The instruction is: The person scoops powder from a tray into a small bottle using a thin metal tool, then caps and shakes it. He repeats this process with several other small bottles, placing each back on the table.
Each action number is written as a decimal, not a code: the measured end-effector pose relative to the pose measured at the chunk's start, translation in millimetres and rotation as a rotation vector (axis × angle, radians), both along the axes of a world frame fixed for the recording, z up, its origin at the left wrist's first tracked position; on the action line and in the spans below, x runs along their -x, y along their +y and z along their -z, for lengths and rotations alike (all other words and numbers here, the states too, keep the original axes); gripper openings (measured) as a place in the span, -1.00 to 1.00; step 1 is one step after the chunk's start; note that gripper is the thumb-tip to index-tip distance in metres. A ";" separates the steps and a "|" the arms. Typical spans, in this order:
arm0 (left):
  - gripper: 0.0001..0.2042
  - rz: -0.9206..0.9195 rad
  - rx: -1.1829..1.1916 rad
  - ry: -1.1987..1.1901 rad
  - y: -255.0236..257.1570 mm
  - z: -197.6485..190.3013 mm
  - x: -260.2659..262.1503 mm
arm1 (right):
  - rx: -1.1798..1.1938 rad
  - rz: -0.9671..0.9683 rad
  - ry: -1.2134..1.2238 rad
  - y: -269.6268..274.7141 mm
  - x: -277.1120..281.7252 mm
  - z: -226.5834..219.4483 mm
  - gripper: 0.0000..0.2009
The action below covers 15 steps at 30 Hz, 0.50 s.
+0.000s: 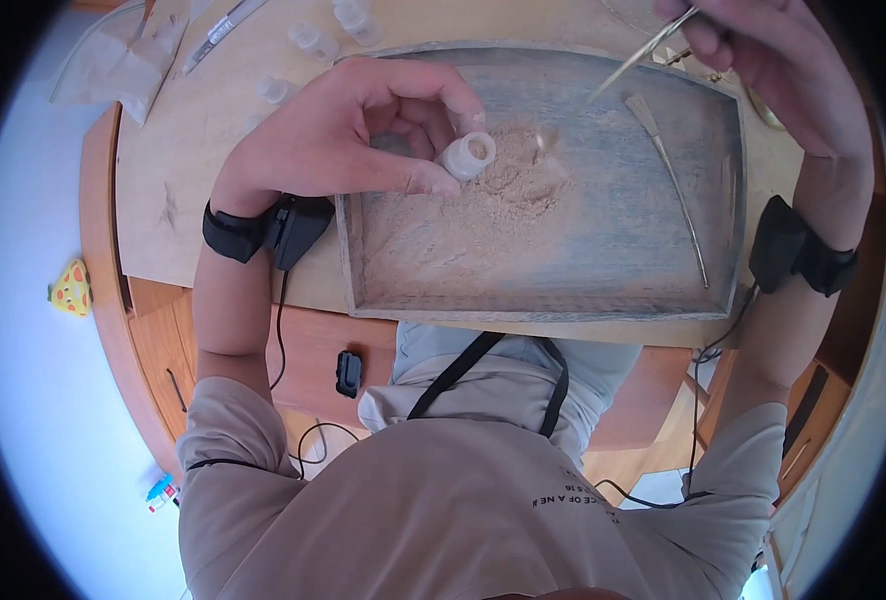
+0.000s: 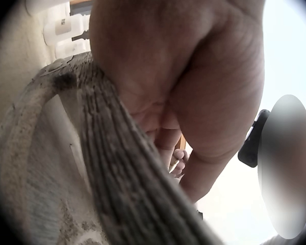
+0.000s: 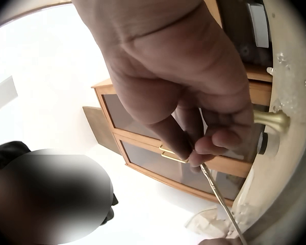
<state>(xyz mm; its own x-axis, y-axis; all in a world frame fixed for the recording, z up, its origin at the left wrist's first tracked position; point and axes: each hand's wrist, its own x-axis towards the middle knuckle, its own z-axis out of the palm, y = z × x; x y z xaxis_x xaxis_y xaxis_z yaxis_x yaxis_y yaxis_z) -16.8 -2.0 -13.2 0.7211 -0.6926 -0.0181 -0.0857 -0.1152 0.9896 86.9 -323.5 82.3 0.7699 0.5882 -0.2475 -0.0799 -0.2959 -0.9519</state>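
Note:
The left hand [image 1: 348, 130] pinches a small clear open-mouthed bottle [image 1: 466, 157] between thumb and index finger, tilted above the tray [image 1: 553, 312] and its heap of brown powder [image 1: 523, 195]. At the upper right, the right hand [image 1: 778, 65] holds a thin gold-coloured tool [image 1: 643, 53], its far end pointing down and left over the tray. The right wrist view shows the right fingertips [image 3: 196, 153] pinching that twisted rod [image 3: 217, 191]. In the left wrist view the left hand [image 2: 178, 76] is behind the tray's wooden rim [image 2: 122, 168]; the bottle is hidden there.
A thin brush-like tool [image 1: 668, 185] lies in the tray's right part. Several small bottles [image 1: 313, 41] stand or lie behind the tray, beside a pen [image 1: 221, 37] and a plastic bag [image 1: 128, 65]. A gold-coloured object [image 3: 273, 120] is near the right hand.

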 end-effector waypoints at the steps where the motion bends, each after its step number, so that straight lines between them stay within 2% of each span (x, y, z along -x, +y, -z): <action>1: -0.56 -0.014 -0.013 0.005 -0.5 -1.9 0.5 | 0.036 -0.020 0.010 4.2 0.5 2.4 -0.76; 5: -0.56 -0.023 -0.053 -0.046 1.0 -2.7 1.2 | 0.124 -0.110 0.065 12.9 -0.7 16.3 -0.76; 11: -0.60 -0.010 -0.041 -0.069 0.8 -2.9 1.0 | 0.029 -0.116 0.130 10.1 -4.7 21.0 -0.77; 14: -0.60 -0.012 -0.047 -0.054 0.4 -3.2 1.2 | 0.084 -0.045 0.112 14.5 -1.3 18.3 -0.76; 15: -0.60 -0.010 -0.051 -0.052 -0.1 -4.4 1.4 | 0.096 -0.073 0.101 16.9 1.9 14.6 -0.76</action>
<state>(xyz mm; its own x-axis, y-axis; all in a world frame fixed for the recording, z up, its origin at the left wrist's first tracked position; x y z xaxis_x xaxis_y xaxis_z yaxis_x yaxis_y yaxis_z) -18.3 -2.2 -8.8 0.7290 -0.6843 -0.0159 -0.1350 -0.1665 0.9768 85.1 -306.6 67.7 0.6944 0.6117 -0.3790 -0.1487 -0.3934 -0.9073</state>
